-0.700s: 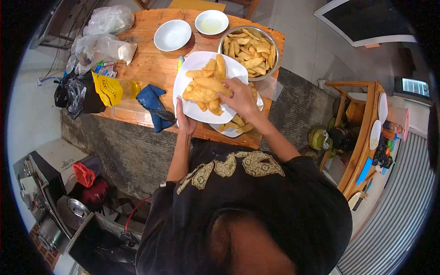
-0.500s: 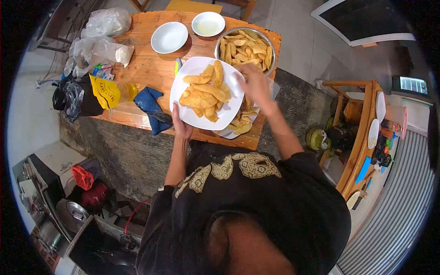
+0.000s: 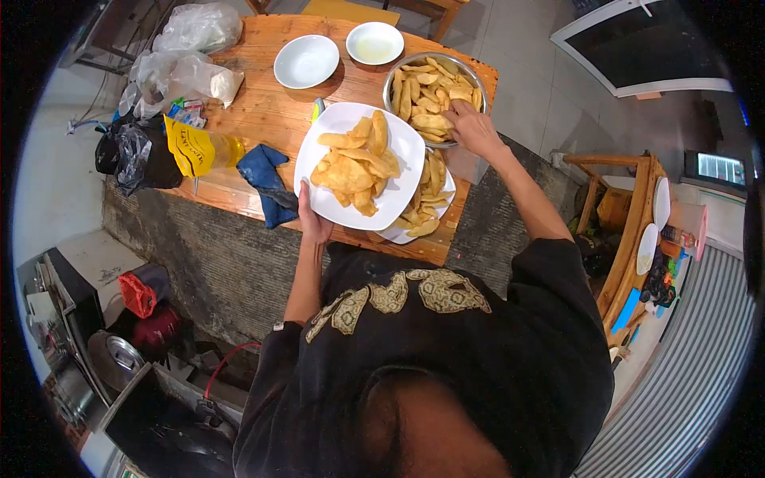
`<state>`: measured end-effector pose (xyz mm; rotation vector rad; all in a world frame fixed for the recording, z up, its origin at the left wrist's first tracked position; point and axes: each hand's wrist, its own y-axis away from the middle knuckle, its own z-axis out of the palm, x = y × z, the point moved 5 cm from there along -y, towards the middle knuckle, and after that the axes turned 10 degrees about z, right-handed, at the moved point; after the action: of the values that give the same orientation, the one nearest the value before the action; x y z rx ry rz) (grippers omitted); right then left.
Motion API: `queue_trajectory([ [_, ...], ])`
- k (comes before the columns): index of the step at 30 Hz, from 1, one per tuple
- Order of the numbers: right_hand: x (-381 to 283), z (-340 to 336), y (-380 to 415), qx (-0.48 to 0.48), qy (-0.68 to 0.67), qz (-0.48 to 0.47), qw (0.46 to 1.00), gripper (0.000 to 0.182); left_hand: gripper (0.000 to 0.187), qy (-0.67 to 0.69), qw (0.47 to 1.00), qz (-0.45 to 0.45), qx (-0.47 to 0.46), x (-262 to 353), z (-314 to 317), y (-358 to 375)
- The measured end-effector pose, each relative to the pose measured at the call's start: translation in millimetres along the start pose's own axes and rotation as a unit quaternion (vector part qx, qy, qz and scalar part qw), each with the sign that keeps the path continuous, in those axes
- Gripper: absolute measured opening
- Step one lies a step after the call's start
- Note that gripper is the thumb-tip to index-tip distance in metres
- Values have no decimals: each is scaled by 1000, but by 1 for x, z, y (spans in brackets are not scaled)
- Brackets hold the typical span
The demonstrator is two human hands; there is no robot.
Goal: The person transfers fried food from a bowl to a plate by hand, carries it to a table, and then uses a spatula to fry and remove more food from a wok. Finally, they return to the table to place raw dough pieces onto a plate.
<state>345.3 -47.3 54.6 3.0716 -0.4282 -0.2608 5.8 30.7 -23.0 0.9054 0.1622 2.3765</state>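
Observation:
My left hand grips the lower left edge of a white square plate, thumb on the rim. Golden-brown fritters are heaped on that plate. To the right, my right hand reaches into a round metal bowl full of long fritters. Its fingers are bent together among the pieces, and the fingertips are partly hidden. Below the bowl, partly covered by the held plate, another white plate carries more fritters.
Two white bowls stand at the far side of the wooden table. Along its left lie plastic bags, a yellow oil pouch and a blue cloth. A wooden shelf is at right.
My right hand has moved from beside the held plate's right edge up and right into the metal bowl. My left hand still holds the plate in nearly the same place.

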Motion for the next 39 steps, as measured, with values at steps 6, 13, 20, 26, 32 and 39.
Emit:
queue_trajectory([
  [6, 9, -16, 4, 19, -138, 103, 985, 37, 58, -25, 1000, 0, 1, -4, 6, -5],
  [13, -64, -31, 33, 50, -252, 232, 938, 38, 55, 5, 999, -21, 25, -17, 13, -11],
  [20, -64, -25, 19, 109, -249, 211, 939, 35, 59, 16, 1000, -11, -6, -11, 15, -8],
  [26, -10, 19, -56, 66, -221, 298, 926, 34, 58, 19, 1000, 16, 11, 5, 3, -2],
  [32, -20, 51, -75, 53, -178, 309, 933, 30, 58, 17, 999, 26, 27, 14, -8, 2],
  [39, -19, 4, -50, 110, -306, 356, 876, 28, 58, 5, 999, 32, 32, 10, -8, -1],
])
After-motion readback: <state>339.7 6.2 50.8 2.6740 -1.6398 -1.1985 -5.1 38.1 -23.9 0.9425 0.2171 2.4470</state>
